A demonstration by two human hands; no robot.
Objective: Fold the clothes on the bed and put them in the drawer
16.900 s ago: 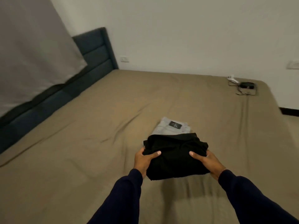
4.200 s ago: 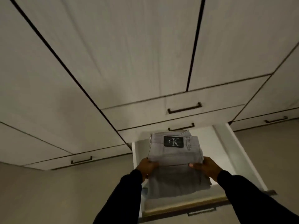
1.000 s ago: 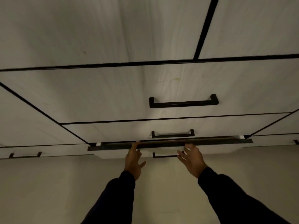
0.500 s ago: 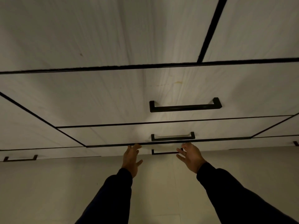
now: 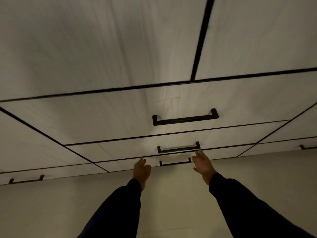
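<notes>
The bottom drawer point(image 5: 120, 164) looks shut now, w/ the clothes prob. inside, so they can't be seen. Left hand point(image 5: 141, 170) is loose and holds nothing, fingers up at the drawer front. Right hand point(image 5: 202, 164) is spread wide, also empty, just beside the low handle point(image 5: 175, 163). Risk: a fingertip could get nipped at the thin gap, or cloth caught inside could keep it from shutting all the way. The room is dim, w/ pale wood cupboard fronts, black handles and a plain beige floor point(image 5: 51, 212).
</notes>
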